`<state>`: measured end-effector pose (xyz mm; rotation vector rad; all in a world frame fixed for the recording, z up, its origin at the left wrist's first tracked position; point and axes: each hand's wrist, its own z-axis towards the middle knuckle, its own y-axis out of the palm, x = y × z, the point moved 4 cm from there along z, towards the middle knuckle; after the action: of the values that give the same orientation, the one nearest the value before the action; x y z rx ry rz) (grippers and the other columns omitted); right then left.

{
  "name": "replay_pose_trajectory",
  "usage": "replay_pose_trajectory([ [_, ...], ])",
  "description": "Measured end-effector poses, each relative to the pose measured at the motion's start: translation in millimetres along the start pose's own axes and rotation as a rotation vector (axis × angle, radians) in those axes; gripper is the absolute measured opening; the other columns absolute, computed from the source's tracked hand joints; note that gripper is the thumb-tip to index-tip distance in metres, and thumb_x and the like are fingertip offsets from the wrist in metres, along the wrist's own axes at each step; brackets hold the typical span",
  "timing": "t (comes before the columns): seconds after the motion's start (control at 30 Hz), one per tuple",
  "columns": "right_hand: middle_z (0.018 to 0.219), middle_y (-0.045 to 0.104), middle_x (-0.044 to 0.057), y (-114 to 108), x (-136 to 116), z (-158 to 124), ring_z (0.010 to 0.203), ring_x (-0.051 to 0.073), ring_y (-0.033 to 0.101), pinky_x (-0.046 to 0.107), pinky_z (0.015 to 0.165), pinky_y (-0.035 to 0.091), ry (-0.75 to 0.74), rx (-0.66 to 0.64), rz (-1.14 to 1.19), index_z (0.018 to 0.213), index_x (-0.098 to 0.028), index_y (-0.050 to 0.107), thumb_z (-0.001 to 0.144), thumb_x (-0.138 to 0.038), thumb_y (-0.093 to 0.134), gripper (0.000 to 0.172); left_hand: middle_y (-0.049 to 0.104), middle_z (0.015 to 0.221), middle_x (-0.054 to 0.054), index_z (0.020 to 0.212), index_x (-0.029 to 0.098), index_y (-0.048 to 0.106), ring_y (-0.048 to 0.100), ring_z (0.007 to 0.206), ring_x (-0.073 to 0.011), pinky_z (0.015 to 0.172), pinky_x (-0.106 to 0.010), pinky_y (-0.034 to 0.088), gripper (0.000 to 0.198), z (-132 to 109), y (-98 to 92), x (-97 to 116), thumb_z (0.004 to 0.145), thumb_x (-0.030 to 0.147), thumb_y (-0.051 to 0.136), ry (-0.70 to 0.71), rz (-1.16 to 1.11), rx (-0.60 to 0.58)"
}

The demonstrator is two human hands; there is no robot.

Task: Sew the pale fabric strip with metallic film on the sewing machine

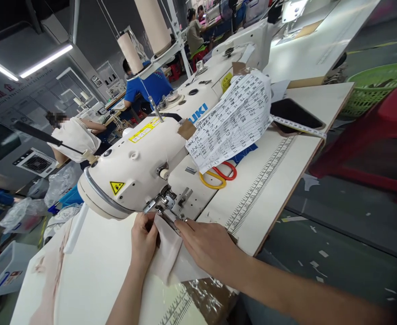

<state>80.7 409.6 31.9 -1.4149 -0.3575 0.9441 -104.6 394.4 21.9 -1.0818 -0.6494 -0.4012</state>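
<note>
A piece of pale pink fabric (168,247) lies under the needle area of a white sewing machine (140,164), its loose end hanging toward me. My left hand (144,239) is closed on the fabric's left edge, thumb and fingers pinched close to the presser foot (161,208). On the other side, my right hand (207,241) bends over the fabric's right edge beside the metal guide, its fingertips pressed down together. What lies right under those fingertips is hidden.
Scissors with red and yellow handles (214,178) lie under a handwritten paper sheet (232,119) taped to the machine. A phone (296,113), a tape measure (298,126) and a printed ruler (261,180) are on the table's right. Thread cones (153,27) stand behind; people sit farther back.
</note>
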Motion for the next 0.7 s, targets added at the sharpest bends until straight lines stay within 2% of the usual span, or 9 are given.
replay_pose_trajectory([
  [0.13,0.085,0.065,0.006,-0.6,-1.7,1.0,0.07,0.024,0.067,0.029,0.051,0.047,-0.011,0.011,-0.026,0.109,-0.015,0.056,0.088,-0.006,0.053,0.023,0.066,0.082,-0.002,0.079,0.022,0.067,0.062,0.08,-0.0194,0.074,-0.032,0.047,0.016,-1.1,-1.0,-4.2,0.079,0.034,0.057,-0.041,-0.031,-0.011],
  [0.27,0.084,0.065,0.007,2.7,-3.3,1.0,0.069,0.024,0.067,0.03,0.051,0.048,-0.021,0.031,-0.05,0.109,-0.015,0.056,0.086,-0.004,0.052,0.026,0.067,0.084,-0.002,0.076,0.023,0.066,0.062,0.082,-0.0191,0.074,-0.031,0.048,0.014,-2.0,-1.5,-1.9,0.081,0.033,0.058,0.02,0.006,-0.008],
  [0.33,0.084,0.065,0.007,5.2,-4.1,1.0,0.069,0.024,0.067,0.03,0.051,0.048,-0.008,0.044,-0.059,0.114,-0.013,0.055,0.085,-0.003,0.052,0.031,0.067,0.085,-0.002,0.076,0.023,0.065,0.062,0.083,-0.0189,0.072,-0.031,0.049,0.012,-2.2,-1.9,2.7,0.083,0.029,0.057,0.117,0.054,0.017],
  [0.47,0.088,0.066,0.011,9.1,-6.2,1.8,0.072,0.026,0.068,0.032,0.054,0.049,0.002,0.062,-0.064,0.119,-0.008,0.054,0.083,0.0,0.052,0.037,0.066,0.086,-0.002,0.081,0.023,0.061,0.06,0.084,-0.0183,0.073,-0.032,0.05,0.013,-4.1,-2.7,15.4,0.086,0.017,0.051,0.408,0.173,0.06],
  [0.57,0.091,0.067,0.013,6.7,-4.2,-5.5,0.075,0.028,0.068,0.033,0.054,0.048,0.001,0.072,-0.044,0.12,-0.005,0.053,0.082,0.0,0.052,0.038,0.065,0.092,-0.004,0.089,0.023,0.061,0.059,0.086,-0.0181,0.075,-0.034,0.052,0.019,-6.9,-3.9,21.2,0.087,0.009,0.047,0.527,0.228,-0.007],
  [0.7,0.079,0.066,0.001,1.8,5.0,-45.3,0.067,0.019,0.067,0.029,0.053,0.046,-0.021,0.074,0.081,0.102,-0.018,0.056,0.085,-0.004,0.049,0.023,0.061,0.106,-0.008,0.106,0.023,0.06,0.056,0.098,-0.0209,0.08,-0.038,0.054,0.038,-14.6,-5.6,27.6,0.084,0.001,0.04,0.55,0.323,-0.152],
])
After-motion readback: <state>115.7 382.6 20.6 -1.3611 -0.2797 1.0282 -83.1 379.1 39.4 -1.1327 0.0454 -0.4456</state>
